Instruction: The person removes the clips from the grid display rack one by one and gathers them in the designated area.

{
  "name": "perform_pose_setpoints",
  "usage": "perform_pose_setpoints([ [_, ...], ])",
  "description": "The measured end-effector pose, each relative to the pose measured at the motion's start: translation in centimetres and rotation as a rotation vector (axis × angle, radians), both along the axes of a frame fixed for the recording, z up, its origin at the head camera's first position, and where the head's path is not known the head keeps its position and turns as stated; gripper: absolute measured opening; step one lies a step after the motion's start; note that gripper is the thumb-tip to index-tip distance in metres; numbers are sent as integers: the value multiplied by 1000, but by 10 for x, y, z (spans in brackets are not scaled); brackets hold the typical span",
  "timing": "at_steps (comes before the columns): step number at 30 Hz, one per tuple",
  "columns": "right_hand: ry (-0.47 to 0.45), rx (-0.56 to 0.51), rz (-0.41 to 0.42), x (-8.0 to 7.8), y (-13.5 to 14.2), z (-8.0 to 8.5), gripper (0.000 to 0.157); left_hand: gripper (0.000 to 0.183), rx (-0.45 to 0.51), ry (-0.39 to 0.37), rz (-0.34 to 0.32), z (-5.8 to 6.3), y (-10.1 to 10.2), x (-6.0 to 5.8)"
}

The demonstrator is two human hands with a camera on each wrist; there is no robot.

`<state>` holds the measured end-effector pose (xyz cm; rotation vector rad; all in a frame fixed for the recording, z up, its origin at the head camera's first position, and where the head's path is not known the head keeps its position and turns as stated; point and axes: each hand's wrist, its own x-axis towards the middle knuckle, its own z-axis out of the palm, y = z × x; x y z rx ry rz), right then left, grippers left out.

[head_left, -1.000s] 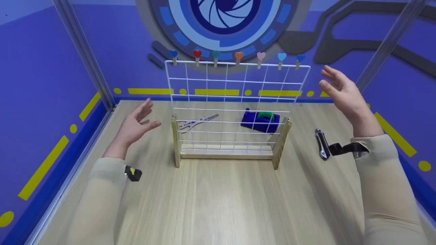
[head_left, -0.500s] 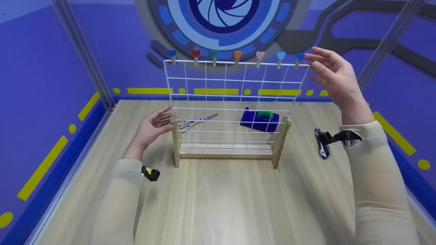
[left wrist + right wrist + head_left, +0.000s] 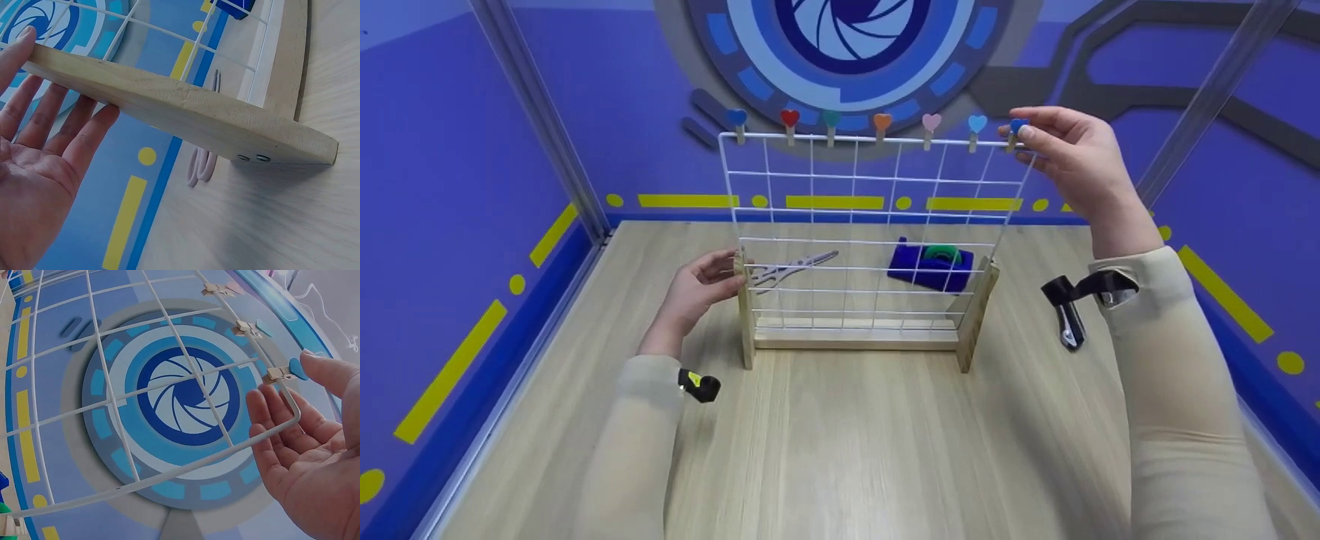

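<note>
A white wire grid rack stands on wooden end posts, with a row of heart-topped clothespins along its top wire. My left hand grips the upper end of the left wooden post, thumb on one side and fingers on the other. At the grid's top right corner my right hand pinches the last clothespin, which has a dark blue heart. Its thumb lies against the heart, and the other fingers are behind the wire. In the right wrist view the thumb and fingertips flank this clothespin.
Behind the grid lie pale scissors and a dark blue tape dispenser with a green roll. A slim black and silver tool rests on the table at the right, partly covered by the right wrist camera. Blue panels enclose the table.
Both hands have moved inward to the rack. The left has taken hold of the left post, and the right has reached left to the dark blue heart clothespin.
</note>
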<state>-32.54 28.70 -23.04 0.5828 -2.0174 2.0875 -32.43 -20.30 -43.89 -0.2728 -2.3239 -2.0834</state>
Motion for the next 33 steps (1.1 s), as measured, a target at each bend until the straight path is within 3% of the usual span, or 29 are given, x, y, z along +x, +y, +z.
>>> perform_pose_setpoints([
  [12, 33, -37, 7, -4, -6, 0, 22, 56, 3, 14, 19, -5, 0, 1],
  [26, 100, -61, -59, -5, -9, -4, 30, 54, 30, 32, 30, -10, 0, 1],
  [33, 171, -81, -79, -9, -11, -7, 19, 56, 23, 41, 36, -10, 1, 2],
])
